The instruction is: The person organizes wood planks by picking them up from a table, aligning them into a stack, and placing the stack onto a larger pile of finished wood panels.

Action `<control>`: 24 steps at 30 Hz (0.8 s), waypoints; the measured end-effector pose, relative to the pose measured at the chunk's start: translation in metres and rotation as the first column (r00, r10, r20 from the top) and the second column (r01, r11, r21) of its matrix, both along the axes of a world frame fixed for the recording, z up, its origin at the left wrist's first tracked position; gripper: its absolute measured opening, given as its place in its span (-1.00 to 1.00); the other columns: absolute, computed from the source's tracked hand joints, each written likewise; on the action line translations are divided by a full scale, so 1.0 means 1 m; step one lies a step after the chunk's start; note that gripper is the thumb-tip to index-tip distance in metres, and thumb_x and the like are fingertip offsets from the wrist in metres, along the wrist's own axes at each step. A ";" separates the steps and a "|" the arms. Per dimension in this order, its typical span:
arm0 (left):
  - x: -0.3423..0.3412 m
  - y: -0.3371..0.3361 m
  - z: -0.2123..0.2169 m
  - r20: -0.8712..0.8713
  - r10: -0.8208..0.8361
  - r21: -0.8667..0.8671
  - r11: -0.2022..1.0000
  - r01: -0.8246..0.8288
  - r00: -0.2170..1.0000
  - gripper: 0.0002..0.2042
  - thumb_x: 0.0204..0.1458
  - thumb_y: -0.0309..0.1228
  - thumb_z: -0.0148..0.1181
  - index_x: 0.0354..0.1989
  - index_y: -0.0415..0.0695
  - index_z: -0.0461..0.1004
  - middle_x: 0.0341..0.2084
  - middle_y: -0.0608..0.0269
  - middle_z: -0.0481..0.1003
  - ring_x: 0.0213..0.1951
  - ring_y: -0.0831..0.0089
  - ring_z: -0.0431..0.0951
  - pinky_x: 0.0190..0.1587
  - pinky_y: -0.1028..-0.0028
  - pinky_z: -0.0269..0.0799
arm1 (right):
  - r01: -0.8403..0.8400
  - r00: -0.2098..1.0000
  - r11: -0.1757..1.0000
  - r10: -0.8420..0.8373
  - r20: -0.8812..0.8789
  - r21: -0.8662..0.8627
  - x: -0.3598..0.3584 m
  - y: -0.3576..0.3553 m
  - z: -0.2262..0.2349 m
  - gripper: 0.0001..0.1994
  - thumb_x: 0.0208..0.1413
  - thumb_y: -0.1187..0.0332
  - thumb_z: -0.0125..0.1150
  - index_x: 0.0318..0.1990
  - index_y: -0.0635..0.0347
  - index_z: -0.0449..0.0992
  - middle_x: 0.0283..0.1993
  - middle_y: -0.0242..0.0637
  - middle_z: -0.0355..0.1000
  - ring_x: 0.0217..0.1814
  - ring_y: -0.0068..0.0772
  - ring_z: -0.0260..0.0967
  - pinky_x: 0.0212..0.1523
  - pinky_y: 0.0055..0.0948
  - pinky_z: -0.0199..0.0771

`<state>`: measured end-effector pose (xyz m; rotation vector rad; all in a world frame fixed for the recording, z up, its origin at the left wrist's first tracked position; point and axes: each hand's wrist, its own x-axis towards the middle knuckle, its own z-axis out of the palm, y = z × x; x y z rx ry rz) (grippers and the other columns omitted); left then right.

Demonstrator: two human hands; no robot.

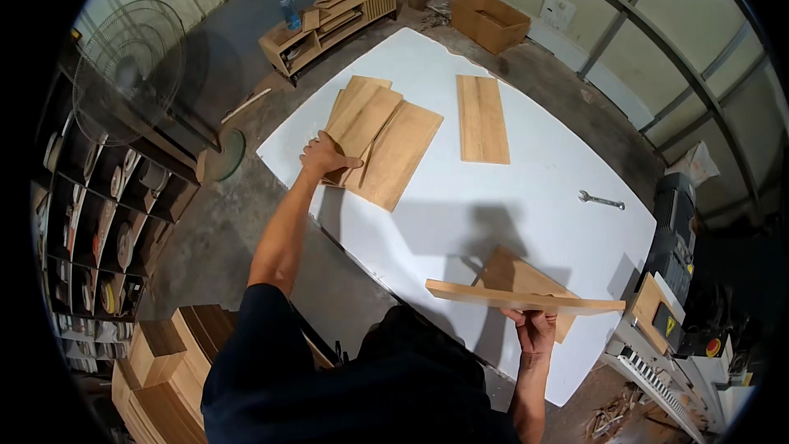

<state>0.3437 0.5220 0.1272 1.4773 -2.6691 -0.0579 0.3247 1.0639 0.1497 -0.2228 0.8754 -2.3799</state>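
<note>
Left hand (pixel 329 156) on overlapping boards (pixel 403 156), right hand (pixel 536 329) holding a raised board (pixel 526 299).
Left thumb and fingers are apart; farther right, a single board (pixel 483 119) lies on the white worktop (pixel 559 140); right fingers are clamped on the raised board (a lower board (pixel 514 270) lies partly hidden by it); then a wrench (pixel 602 199).

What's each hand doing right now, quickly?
Left hand: on overlapping boards; whether its grip is closed can't be told.
Right hand: closed, holding a wooden board.
</note>
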 end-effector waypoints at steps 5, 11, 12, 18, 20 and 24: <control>-0.003 0.011 0.045 -0.124 -0.093 -0.130 0.989 0.076 0.988 -0.42 -0.32 -0.04 0.42 -0.23 -0.24 0.42 -0.31 0.02 0.50 -0.22 0.08 0.52 -0.20 0.19 0.45 | -0.032 0.999 0.999 0.032 -0.033 0.005 -0.007 -0.020 0.001 -0.65 0.06 0.35 0.27 0.01 0.20 0.46 0.03 -0.17 0.44 0.08 -0.08 0.40 0.01 0.17 0.49; 0.004 0.072 0.104 -0.361 -0.566 -0.179 0.822 0.540 0.741 -0.88 -0.15 -0.56 0.11 -0.40 -0.14 0.53 -0.49 0.11 0.47 -0.39 0.06 0.51 -0.37 0.19 0.42 | -0.021 0.998 0.999 0.018 -0.055 -0.050 -0.023 -0.025 0.004 -0.73 0.15 0.46 0.11 0.01 0.28 0.41 0.00 -0.17 0.43 0.10 -0.08 0.37 0.07 0.20 0.43; 0.011 0.093 0.110 -0.458 -0.660 -0.294 0.745 0.599 0.595 -0.86 -0.14 -0.59 0.13 -0.38 -0.14 0.52 -0.50 0.18 0.46 -0.43 0.09 0.50 -0.41 0.22 0.40 | 0.003 0.998 1.000 -0.005 -0.058 -0.026 -0.025 -0.028 0.011 -0.72 0.14 0.49 0.07 0.03 0.30 0.38 0.01 -0.14 0.41 0.11 -0.07 0.36 0.07 0.18 0.44; 0.029 0.182 0.158 -0.695 -0.663 -0.163 0.523 0.836 0.279 -0.86 -0.15 -0.59 0.27 -0.36 -0.18 0.52 -0.47 0.20 0.48 -0.49 0.23 0.48 -0.45 0.39 0.39 | 0.070 0.993 0.995 -0.063 -0.104 0.069 -0.040 -0.016 0.021 -0.61 0.03 0.29 0.31 0.01 0.17 0.41 -0.03 -0.25 0.44 0.06 -0.17 0.40 0.01 0.10 0.51; 0.031 0.196 0.168 -0.695 -0.695 -0.207 0.442 0.873 0.187 -0.81 -0.16 -0.60 0.29 -0.32 -0.21 0.53 -0.44 0.16 0.50 -0.47 0.25 0.50 -0.44 0.41 0.40 | 0.086 0.990 0.995 -0.079 -0.117 0.049 -0.040 -0.010 0.024 -0.62 0.03 0.27 0.32 -0.01 0.17 0.44 -0.02 -0.24 0.44 0.08 -0.16 0.39 0.01 0.07 0.52; 0.030 0.209 0.174 -0.691 -0.721 -0.273 0.319 0.907 0.046 -0.77 -0.21 -0.64 0.31 -0.31 -0.27 0.53 -0.42 0.13 0.52 -0.45 0.28 0.53 -0.43 0.44 0.43 | 0.120 0.983 0.992 -0.112 -0.149 0.046 -0.038 0.008 0.030 -0.63 0.03 0.26 0.31 -0.02 0.17 0.46 0.00 -0.25 0.44 0.11 -0.16 0.37 0.00 0.02 0.54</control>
